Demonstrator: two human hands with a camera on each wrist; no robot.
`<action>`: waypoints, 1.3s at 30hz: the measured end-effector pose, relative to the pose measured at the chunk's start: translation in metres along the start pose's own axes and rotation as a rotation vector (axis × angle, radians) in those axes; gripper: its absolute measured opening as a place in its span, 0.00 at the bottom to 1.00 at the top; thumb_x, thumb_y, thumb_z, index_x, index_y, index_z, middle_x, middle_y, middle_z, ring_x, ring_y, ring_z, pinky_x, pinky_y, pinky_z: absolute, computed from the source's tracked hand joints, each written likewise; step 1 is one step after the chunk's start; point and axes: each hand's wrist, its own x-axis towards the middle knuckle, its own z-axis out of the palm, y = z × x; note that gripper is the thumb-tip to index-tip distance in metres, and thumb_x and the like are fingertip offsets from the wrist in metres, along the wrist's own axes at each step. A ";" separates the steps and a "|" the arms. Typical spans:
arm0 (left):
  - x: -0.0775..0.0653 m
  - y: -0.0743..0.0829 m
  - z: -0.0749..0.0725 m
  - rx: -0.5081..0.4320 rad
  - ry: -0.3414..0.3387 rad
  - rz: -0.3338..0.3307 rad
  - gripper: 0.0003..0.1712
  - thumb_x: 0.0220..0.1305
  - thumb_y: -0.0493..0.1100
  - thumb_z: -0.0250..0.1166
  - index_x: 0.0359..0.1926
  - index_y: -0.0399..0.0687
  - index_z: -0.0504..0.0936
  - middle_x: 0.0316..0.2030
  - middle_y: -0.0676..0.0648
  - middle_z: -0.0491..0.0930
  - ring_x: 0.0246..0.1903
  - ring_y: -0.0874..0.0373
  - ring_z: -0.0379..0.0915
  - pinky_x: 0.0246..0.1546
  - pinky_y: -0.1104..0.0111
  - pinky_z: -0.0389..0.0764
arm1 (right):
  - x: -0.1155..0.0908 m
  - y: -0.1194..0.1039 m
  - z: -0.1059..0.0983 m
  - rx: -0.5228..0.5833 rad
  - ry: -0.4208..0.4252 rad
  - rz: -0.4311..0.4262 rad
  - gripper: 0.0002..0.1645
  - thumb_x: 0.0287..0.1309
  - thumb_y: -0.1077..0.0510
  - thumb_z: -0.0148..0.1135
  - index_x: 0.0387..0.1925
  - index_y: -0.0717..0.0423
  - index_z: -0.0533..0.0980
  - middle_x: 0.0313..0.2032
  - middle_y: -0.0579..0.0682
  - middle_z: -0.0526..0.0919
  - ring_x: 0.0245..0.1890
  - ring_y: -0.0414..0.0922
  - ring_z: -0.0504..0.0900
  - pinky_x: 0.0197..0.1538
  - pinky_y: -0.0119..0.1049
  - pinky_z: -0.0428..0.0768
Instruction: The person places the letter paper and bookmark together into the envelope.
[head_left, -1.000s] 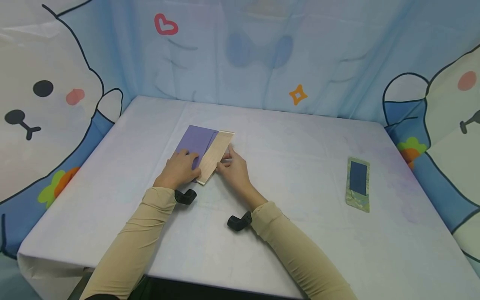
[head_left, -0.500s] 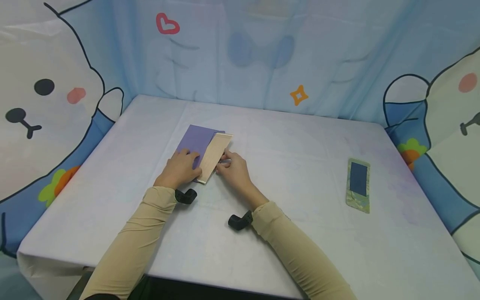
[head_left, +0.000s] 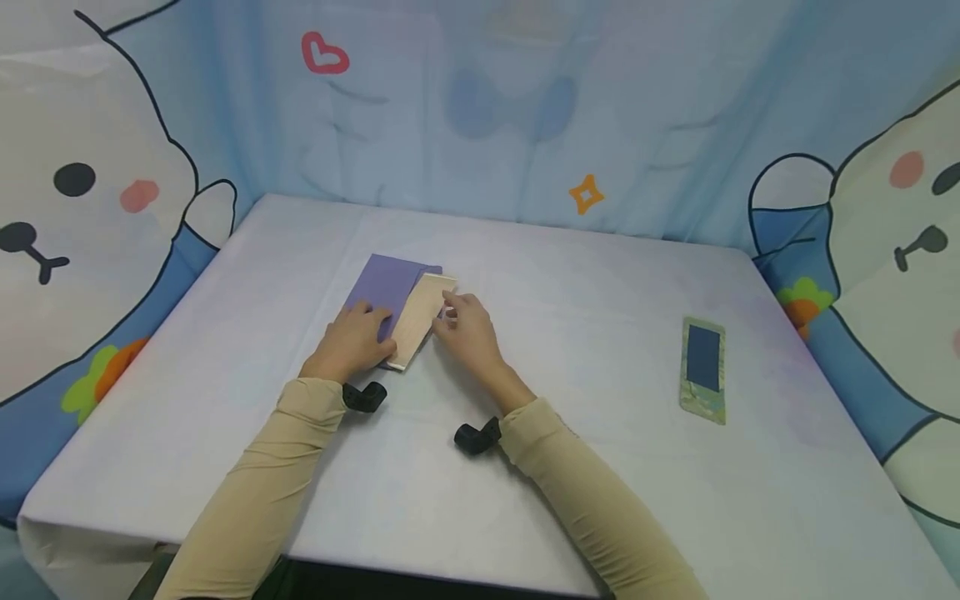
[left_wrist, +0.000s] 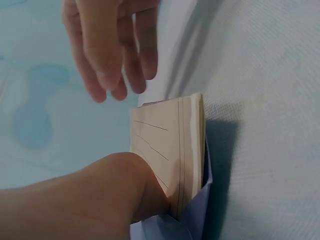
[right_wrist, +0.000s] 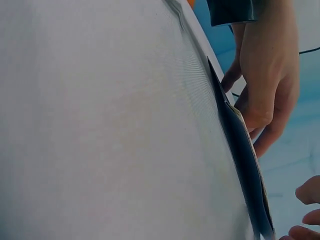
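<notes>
A purple paper folder [head_left: 386,279] lies on the white table, with a thin tan wood-toned booklet [head_left: 422,312] partly tucked into its right side. My left hand [head_left: 347,343] rests on both, fingers on the purple paper and thumb pressing the booklet's near end. In the left wrist view the booklet [left_wrist: 157,125] has fine dark lines and layered edges, and its lower end sits inside the purple flap. Just right of the booklet hovers my right hand [head_left: 468,335], fingers loosely bent, with nothing in them. The left wrist view has its fingers apart from the booklet.
A green patterned packet with a dark blue panel [head_left: 702,358] lies at the right of the white tablecloth [head_left: 570,333]. A blue cartoon curtain [head_left: 495,108] hangs behind and at both sides. Each wrist carries a small black camera.
The tan booklet has slid a little left and nearer, deeper into the purple folder. My right hand has come off its right edge and lifted slightly. My left hand stays in place.
</notes>
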 end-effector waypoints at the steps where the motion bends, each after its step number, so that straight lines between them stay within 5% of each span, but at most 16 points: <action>1: 0.000 0.000 0.000 -0.002 0.000 0.003 0.36 0.57 0.49 0.59 0.66 0.43 0.67 0.64 0.33 0.64 0.65 0.35 0.58 0.60 0.40 0.64 | 0.000 -0.002 0.001 -0.075 -0.016 -0.033 0.32 0.60 0.56 0.59 0.63 0.64 0.67 0.57 0.60 0.73 0.54 0.53 0.78 0.55 0.40 0.78; 5: -0.002 -0.001 0.000 -0.008 0.002 0.007 0.35 0.58 0.50 0.58 0.67 0.43 0.67 0.64 0.33 0.64 0.65 0.34 0.58 0.60 0.39 0.64 | -0.002 -0.010 0.005 -0.329 -0.139 -0.151 0.33 0.64 0.48 0.54 0.64 0.63 0.66 0.65 0.63 0.66 0.65 0.56 0.68 0.66 0.45 0.68; 8: -0.003 0.000 -0.001 -0.013 0.008 0.013 0.35 0.58 0.49 0.58 0.66 0.43 0.67 0.64 0.33 0.64 0.65 0.34 0.58 0.59 0.39 0.64 | -0.005 -0.014 0.007 -0.380 -0.227 -0.166 0.35 0.65 0.44 0.52 0.65 0.61 0.66 0.68 0.64 0.61 0.69 0.57 0.62 0.69 0.46 0.62; 16: -0.003 -0.001 0.001 0.007 0.012 0.025 0.34 0.58 0.49 0.58 0.66 0.42 0.68 0.64 0.33 0.65 0.65 0.35 0.59 0.59 0.39 0.65 | -0.010 -0.014 0.012 -0.420 -0.256 -0.201 0.33 0.65 0.43 0.52 0.64 0.58 0.68 0.67 0.66 0.61 0.68 0.58 0.62 0.69 0.48 0.62; 26: 0.001 -0.002 0.000 0.003 0.001 0.014 0.35 0.59 0.49 0.58 0.66 0.43 0.67 0.65 0.34 0.64 0.66 0.35 0.57 0.60 0.38 0.63 | -0.006 -0.012 0.015 -0.421 -0.245 -0.257 0.31 0.64 0.44 0.54 0.62 0.58 0.71 0.56 0.60 0.70 0.55 0.52 0.71 0.63 0.51 0.68; 39: 0.001 -0.002 -0.001 0.018 -0.006 0.016 0.34 0.59 0.49 0.58 0.66 0.44 0.67 0.64 0.33 0.64 0.66 0.34 0.57 0.59 0.39 0.64 | -0.005 -0.011 0.014 -0.394 -0.298 -0.223 0.35 0.64 0.41 0.53 0.65 0.57 0.68 0.62 0.60 0.66 0.61 0.53 0.68 0.67 0.50 0.64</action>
